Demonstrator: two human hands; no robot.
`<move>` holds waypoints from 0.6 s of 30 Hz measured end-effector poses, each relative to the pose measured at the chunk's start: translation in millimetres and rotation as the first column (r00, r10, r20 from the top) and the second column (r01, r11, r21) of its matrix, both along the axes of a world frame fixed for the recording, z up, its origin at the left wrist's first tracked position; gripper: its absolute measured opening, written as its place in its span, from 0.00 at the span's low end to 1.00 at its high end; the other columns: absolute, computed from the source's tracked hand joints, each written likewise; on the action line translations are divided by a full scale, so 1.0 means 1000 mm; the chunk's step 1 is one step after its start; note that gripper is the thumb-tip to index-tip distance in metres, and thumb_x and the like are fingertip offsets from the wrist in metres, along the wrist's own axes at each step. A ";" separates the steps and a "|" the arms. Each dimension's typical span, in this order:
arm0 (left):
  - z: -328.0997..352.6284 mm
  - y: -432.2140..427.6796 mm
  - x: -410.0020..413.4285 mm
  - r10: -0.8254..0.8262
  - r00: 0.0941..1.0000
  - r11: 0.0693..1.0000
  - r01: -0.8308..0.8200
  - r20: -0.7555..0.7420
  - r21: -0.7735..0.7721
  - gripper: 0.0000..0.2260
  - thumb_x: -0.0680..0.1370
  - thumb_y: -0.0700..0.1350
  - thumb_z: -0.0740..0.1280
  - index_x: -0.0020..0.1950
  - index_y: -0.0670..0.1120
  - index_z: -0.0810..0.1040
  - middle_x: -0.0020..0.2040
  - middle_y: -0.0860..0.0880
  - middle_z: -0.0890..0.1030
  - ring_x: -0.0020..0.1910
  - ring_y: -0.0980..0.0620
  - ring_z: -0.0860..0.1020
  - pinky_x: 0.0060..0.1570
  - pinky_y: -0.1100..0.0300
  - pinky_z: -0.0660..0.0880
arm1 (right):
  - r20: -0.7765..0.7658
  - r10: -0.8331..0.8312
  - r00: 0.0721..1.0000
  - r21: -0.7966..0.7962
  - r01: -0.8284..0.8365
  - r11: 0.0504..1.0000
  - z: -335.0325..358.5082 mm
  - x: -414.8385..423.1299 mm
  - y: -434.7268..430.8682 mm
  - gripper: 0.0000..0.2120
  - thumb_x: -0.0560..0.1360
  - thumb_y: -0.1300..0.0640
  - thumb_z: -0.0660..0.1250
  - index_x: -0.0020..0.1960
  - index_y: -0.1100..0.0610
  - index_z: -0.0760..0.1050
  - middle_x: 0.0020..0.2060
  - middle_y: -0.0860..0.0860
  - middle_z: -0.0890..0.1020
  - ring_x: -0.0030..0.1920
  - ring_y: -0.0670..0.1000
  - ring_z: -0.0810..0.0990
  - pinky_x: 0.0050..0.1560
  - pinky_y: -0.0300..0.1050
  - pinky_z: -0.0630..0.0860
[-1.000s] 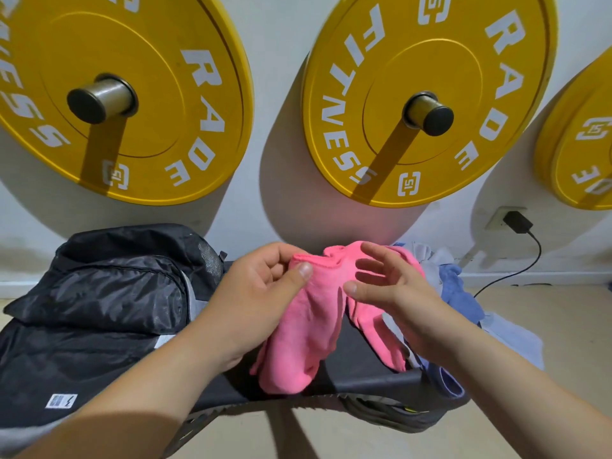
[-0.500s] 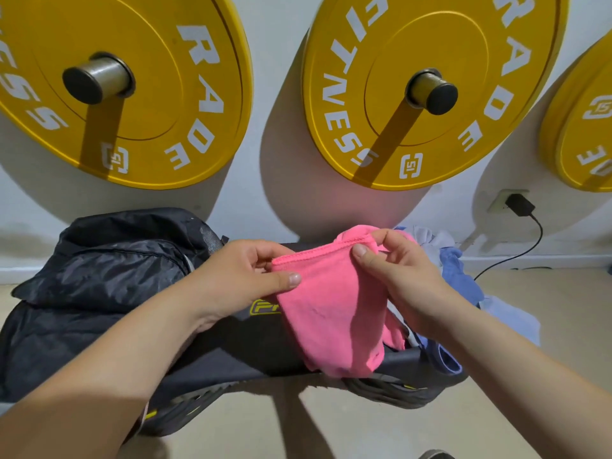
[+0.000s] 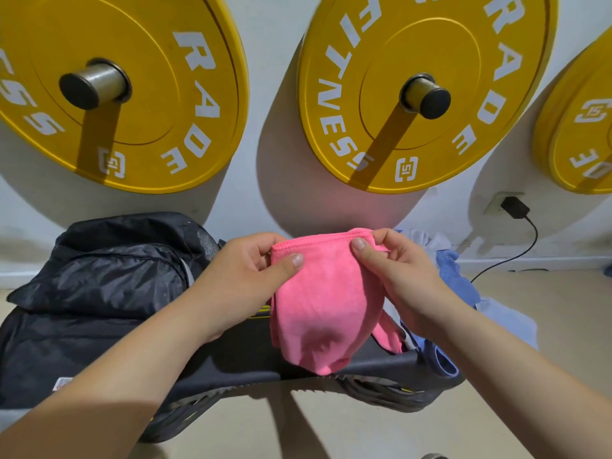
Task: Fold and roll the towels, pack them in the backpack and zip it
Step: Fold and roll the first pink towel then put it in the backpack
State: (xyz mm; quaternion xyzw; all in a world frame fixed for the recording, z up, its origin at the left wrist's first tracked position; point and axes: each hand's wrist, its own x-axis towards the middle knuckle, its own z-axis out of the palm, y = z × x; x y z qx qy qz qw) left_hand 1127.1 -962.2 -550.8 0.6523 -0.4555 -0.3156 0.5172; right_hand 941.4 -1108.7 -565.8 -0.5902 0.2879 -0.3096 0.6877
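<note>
Left hand (image 3: pixel 245 276), mine: pinches pink towel (image 3: pixel 321 306) at top left corner. Right hand (image 3: pixel 397 270): pinches top right corner. Towel hangs folded above black bench (image 3: pixel 251 356), black backpack (image 3: pixel 99 276) beside.

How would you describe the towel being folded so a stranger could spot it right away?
Below the middle yellow weight plate on the wall stands a dark bench. Over it, the left hand and right hand pinch the top edge of the pink towel. It is the only pink cloth; the towels heaped to its right are blue.

Gym: yellow weight plates (image 3: pixel 427 91) on wall pegs.
</note>
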 end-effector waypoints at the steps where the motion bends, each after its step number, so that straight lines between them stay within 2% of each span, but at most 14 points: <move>1: 0.000 0.000 0.001 -0.019 1.000 1.000 0.019 -0.008 0.008 0.04 0.79 0.43 0.72 0.47 0.44 0.83 0.38 0.44 0.84 0.37 0.53 0.79 0.41 0.56 0.74 | -0.002 0.005 1.000 0.004 -0.005 1.000 0.001 -0.001 0.000 0.14 0.77 0.54 0.72 0.53 0.64 0.75 0.40 0.61 0.81 0.42 0.56 0.79 0.46 0.50 0.74; 3: -0.002 0.000 0.008 -0.080 0.996 0.993 0.075 0.049 0.087 0.04 0.75 0.43 0.75 0.47 0.45 0.83 0.40 0.43 0.85 0.38 0.53 0.80 0.43 0.54 0.75 | -0.022 0.044 0.999 -0.033 -0.045 0.998 0.003 -0.002 0.001 0.09 0.78 0.56 0.71 0.53 0.60 0.77 0.39 0.58 0.83 0.40 0.52 0.80 0.41 0.43 0.75; 5: -0.005 0.002 0.014 -0.155 0.984 0.973 0.137 0.084 0.187 0.09 0.71 0.47 0.79 0.48 0.49 0.83 0.43 0.45 0.86 0.39 0.54 0.81 0.44 0.53 0.77 | -0.031 0.120 0.992 -0.086 -0.122 0.989 0.005 -0.001 0.007 0.04 0.77 0.58 0.72 0.49 0.58 0.78 0.39 0.57 0.83 0.40 0.51 0.79 0.40 0.41 0.75; 7: -0.006 0.003 0.008 -0.208 0.973 0.959 0.183 0.099 0.218 0.12 0.70 0.50 0.79 0.49 0.51 0.83 0.43 0.47 0.86 0.40 0.55 0.81 0.43 0.56 0.77 | -0.040 0.210 0.977 -0.133 -0.213 0.968 0.005 0.002 0.016 0.03 0.76 0.60 0.72 0.47 0.59 0.79 0.38 0.57 0.83 0.42 0.51 0.79 0.45 0.45 0.76; 8: -0.006 0.002 0.003 -0.226 0.962 0.959 0.192 0.153 0.209 0.10 0.70 0.50 0.79 0.49 0.51 0.83 0.41 0.46 0.84 0.38 0.56 0.79 0.41 0.58 0.76 | -0.075 0.222 0.972 -0.178 -0.233 0.956 0.003 0.004 0.020 0.04 0.76 0.60 0.73 0.47 0.60 0.79 0.39 0.59 0.84 0.43 0.51 0.80 0.46 0.48 0.77; 11: -0.005 -0.003 -0.008 -0.185 0.932 0.980 0.151 0.310 0.132 0.03 0.74 0.47 0.75 0.43 0.50 0.83 0.39 0.46 0.82 0.35 0.55 0.76 0.39 0.56 0.74 | -0.143 0.199 0.969 -0.248 -0.230 0.941 -0.004 0.011 0.025 0.10 0.76 0.56 0.74 0.50 0.63 0.80 0.47 0.67 0.83 0.45 0.55 0.80 0.50 0.62 0.77; 14: -0.004 -0.005 -0.008 -0.084 0.944 0.996 0.068 0.318 0.061 0.02 0.74 0.47 0.76 0.43 0.51 0.84 0.42 0.49 0.82 0.40 0.54 0.80 0.44 0.59 0.75 | -0.137 0.199 0.970 -0.171 -0.221 0.960 -0.012 0.012 0.021 0.21 0.73 0.44 0.76 0.49 0.63 0.80 0.48 0.71 0.81 0.45 0.57 0.79 0.51 0.67 0.74; 16: -0.006 -0.005 -0.008 -0.140 0.955 0.988 0.116 0.260 0.106 0.05 0.73 0.47 0.76 0.47 0.52 0.84 0.43 0.50 0.84 0.40 0.56 0.81 0.43 0.59 0.77 | -0.140 0.219 0.966 -0.156 -0.240 0.958 -0.017 0.011 0.018 0.25 0.69 0.41 0.78 0.48 0.63 0.80 0.48 0.72 0.81 0.45 0.57 0.79 0.52 0.64 0.74; 18: -0.012 -0.005 -0.008 -0.183 0.946 0.977 0.145 0.268 0.154 0.06 0.72 0.48 0.75 0.48 0.52 0.83 0.41 0.50 0.85 0.41 0.52 0.82 0.45 0.51 0.80 | -0.127 0.244 0.962 -0.139 -0.261 0.955 -0.018 0.012 0.018 0.22 0.69 0.44 0.79 0.47 0.62 0.81 0.47 0.71 0.82 0.45 0.58 0.80 0.52 0.60 0.74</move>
